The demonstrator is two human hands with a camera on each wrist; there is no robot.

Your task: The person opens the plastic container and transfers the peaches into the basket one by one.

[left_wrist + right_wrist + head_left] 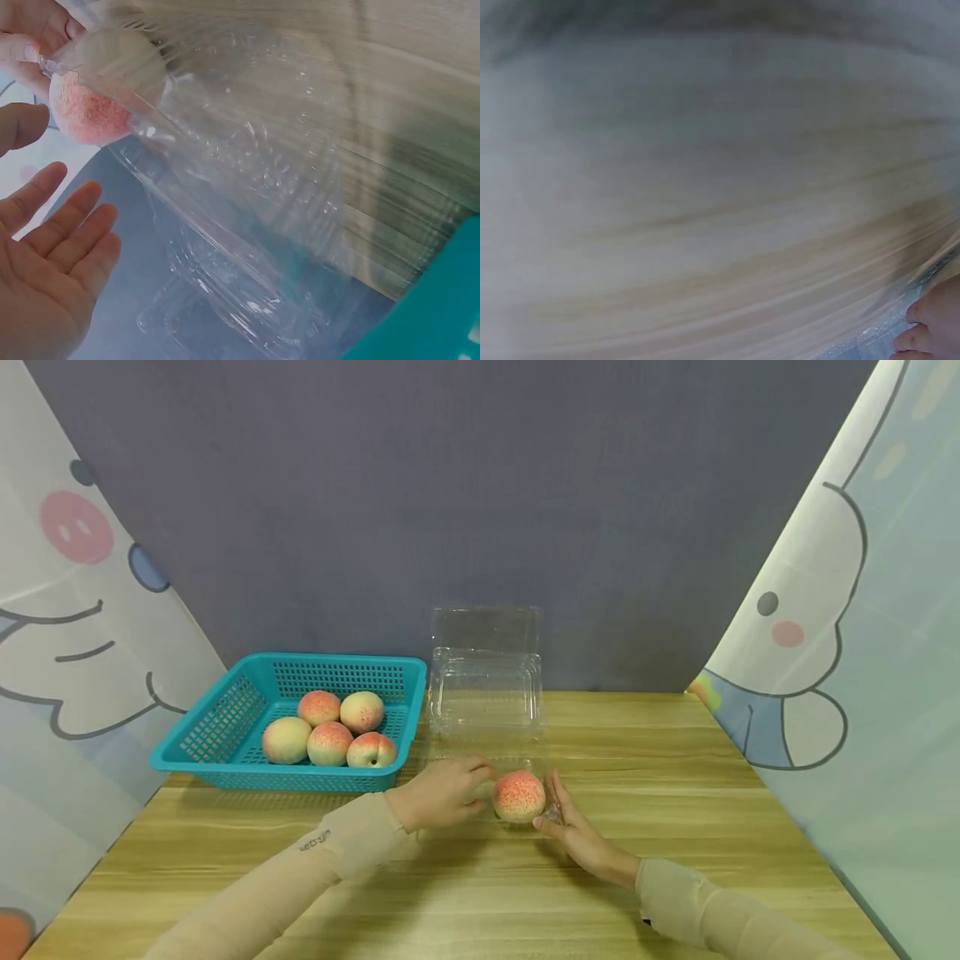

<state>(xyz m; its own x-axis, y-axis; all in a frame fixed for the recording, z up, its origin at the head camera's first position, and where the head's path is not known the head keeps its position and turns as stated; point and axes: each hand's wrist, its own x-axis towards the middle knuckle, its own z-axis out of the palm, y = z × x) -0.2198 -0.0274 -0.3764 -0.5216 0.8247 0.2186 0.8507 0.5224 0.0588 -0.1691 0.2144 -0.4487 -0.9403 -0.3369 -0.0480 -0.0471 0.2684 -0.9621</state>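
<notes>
A peach (519, 797) with a red-speckled top sits in the near right corner of a clear plastic box (247, 142). My right hand (581, 835) grips the box's edge beside the peach, its thumb in front and fingers behind. In the left wrist view, the right hand's thumb and fingers show at the plastic corner. My left hand (448, 792) is just left of the peach, over the box. Its palm (45, 292) faces the peach with loosely bent, spread fingers and nothing in them. Only the right hand's fingers (934, 319) show in the right wrist view.
A teal plastic basket (288, 782) with several peaches (330, 743) stands to the left on the wooden table (675, 777). More clear plastic (486, 689) with a raised lid (486, 628) stands behind the hands, against the grey back wall (487, 485).
</notes>
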